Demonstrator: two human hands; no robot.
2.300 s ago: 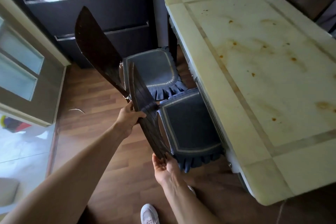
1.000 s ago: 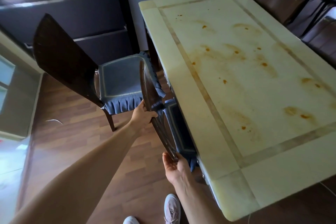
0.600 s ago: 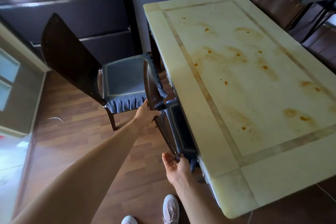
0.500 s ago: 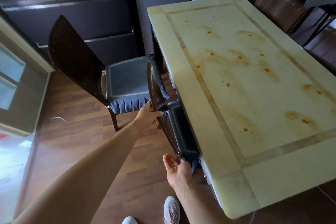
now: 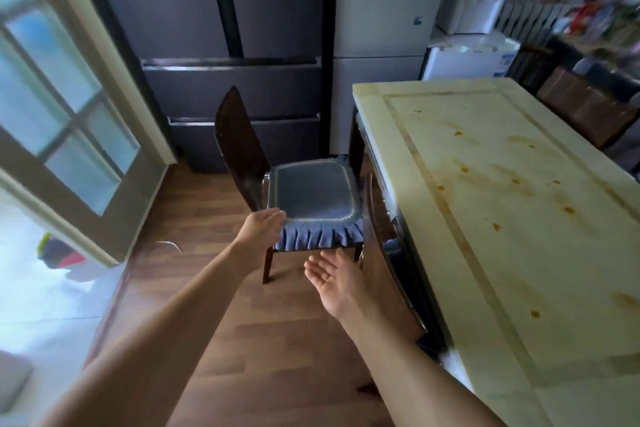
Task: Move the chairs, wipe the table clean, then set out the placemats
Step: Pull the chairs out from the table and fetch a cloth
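Your table (image 5: 519, 253) is cream, spotted with orange-brown stains. The far chair (image 5: 311, 191), blue-cushioned, stands upright off its far-left corner; the near chair (image 5: 386, 236) sits tucked under its left edge.

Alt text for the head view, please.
The left hand and right hand, both open and empty, reach toward a dark chair with a blue cushion beside a stained table. A second chair sits tucked under the table.

Nothing legible. Beyond the far end of the table (image 5: 502, 253), a small blue sticker (image 5: 418, 20) on the white fridge (image 5: 377, 3) and a blue-printed label (image 5: 505, 61) on the white appliance (image 5: 464, 62) beside it are too blurred to read.
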